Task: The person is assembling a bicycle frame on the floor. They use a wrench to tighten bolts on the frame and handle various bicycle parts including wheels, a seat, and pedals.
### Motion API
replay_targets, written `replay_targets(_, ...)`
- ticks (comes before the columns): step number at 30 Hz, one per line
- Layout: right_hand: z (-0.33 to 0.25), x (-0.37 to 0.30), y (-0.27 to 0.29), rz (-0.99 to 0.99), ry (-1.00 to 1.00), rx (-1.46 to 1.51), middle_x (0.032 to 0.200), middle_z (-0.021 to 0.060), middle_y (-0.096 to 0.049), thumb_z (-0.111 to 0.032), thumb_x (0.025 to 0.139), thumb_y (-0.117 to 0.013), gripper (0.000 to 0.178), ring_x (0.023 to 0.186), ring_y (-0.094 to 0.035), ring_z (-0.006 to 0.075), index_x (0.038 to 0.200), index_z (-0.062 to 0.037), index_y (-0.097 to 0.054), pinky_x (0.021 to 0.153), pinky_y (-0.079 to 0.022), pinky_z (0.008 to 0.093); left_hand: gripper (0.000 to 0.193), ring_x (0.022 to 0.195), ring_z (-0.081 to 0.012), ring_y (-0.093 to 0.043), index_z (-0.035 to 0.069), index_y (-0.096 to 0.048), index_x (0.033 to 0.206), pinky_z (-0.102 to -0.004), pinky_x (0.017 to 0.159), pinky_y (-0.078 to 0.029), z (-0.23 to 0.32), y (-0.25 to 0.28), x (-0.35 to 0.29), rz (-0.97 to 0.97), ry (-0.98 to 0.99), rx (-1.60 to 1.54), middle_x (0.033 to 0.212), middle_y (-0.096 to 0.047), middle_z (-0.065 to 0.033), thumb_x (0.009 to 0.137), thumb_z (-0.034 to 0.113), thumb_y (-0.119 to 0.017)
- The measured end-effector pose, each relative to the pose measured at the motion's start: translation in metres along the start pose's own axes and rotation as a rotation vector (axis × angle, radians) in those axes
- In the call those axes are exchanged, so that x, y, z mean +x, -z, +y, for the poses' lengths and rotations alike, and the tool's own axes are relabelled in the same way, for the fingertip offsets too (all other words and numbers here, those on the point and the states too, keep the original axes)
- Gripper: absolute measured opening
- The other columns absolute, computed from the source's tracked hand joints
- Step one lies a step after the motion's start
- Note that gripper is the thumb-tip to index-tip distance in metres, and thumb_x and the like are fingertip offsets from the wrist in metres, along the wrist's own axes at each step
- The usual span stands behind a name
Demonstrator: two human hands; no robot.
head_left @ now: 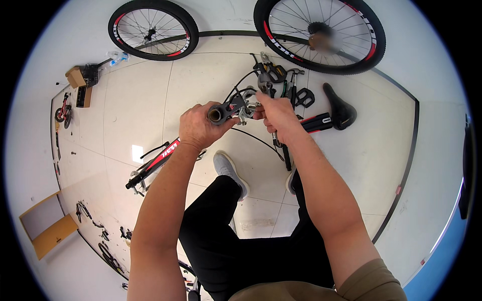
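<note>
My left hand (200, 126) is wrapped round a dark bicycle stem (231, 107), whose round hollow end faces up beside my thumb. At the stem's other end, my right hand (275, 114) closes its fingers beside silver metal parts (245, 111); what they pinch is hidden. Black cables (236, 89) loop out round the stem. A black handlebar (287, 156) shows partly below my right hand. Under my left forearm lies a red and black bicycle tube (163, 156).
Two bicycle wheels (188, 44) lean on the far wall. A black saddle (343, 113), a loose pedal (305, 98) and a hammer (295, 72) lie to the right. Cardboard boxes (77, 78) and a small red bicycle (64, 113) are at the left. My shoe (229, 168) stands below my hands.
</note>
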State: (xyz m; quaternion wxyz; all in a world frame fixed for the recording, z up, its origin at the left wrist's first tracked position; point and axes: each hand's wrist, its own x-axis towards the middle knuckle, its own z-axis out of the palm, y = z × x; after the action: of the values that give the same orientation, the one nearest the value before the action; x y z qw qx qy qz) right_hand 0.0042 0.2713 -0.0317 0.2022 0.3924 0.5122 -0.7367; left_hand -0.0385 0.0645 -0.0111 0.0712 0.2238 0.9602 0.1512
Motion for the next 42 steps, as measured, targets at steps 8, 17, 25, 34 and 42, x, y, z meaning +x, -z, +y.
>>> replay_targets(8,0.003,0.009,0.010,-0.041,0.053,-0.020,0.071,0.0032,-0.057,-0.025,0.087,-0.065,0.024,0.049,-0.033,0.0053,0.081,-0.0030,-0.059,0.044,-0.024,0.0247,0.052,0.071,-0.0275,-0.068,0.015,-0.072,0.098,-0.0377,0.065,-0.055,-0.001,-0.001,-0.001,0.014,0.001,0.001,0.078,-0.070,-0.0071,0.066,0.053,-0.086)
replay_targets(17,0.005,0.005,0.002,-0.049,0.044,-0.025,0.062,0.0031,-0.052,-0.020,0.080,-0.066,0.021,0.044,-0.032,0.0084,0.074,-0.0022,-0.059,0.041,-0.023,0.0285,0.050,0.068,-0.0276,-0.067,0.014,-0.071,0.096,-0.0381,0.063,-0.055,0.000,-0.001,0.000,0.041,-0.031,0.011,0.076,-0.069,-0.0070,0.066,0.053,-0.085)
replay_targets(25,-0.007,-0.004,0.005,-0.008,-0.017,0.054,0.067,0.0032,-0.054,-0.019,0.082,-0.066,0.019,0.047,-0.033,0.0069,0.075,-0.0028,-0.058,0.042,-0.022,0.0271,0.047,0.067,-0.0273,-0.067,0.015,-0.071,0.092,-0.0384,0.061,-0.055,-0.002,-0.003,-0.002,0.045,-0.030,0.023,0.073,-0.069,-0.0055,0.068,0.052,-0.085)
replay_targets(34,0.001,0.005,0.005,-0.049,0.050,0.032,0.070,0.0046,-0.057,-0.023,0.086,-0.065,0.022,0.048,-0.032,0.0065,0.080,-0.0021,-0.058,0.042,-0.022,0.0267,0.045,0.066,-0.0274,-0.067,0.014,-0.072,0.091,-0.0384,0.062,-0.055,0.000,-0.002,0.000,0.031,-0.021,0.033,0.074,-0.070,-0.0052,0.069,0.052,-0.084)
replay_targets(42,-0.005,-0.006,0.003,-0.038,-0.034,0.039,0.069,0.0041,-0.057,-0.022,0.083,-0.064,0.021,0.048,-0.032,0.0060,0.078,-0.0026,-0.057,0.044,-0.023,0.0264,0.049,0.072,-0.0268,-0.067,0.017,-0.072,0.088,-0.0387,0.068,-0.055,-0.001,-0.003,0.000,-0.021,0.041,0.009,0.073,-0.068,-0.0069,0.069,0.063,-0.077)
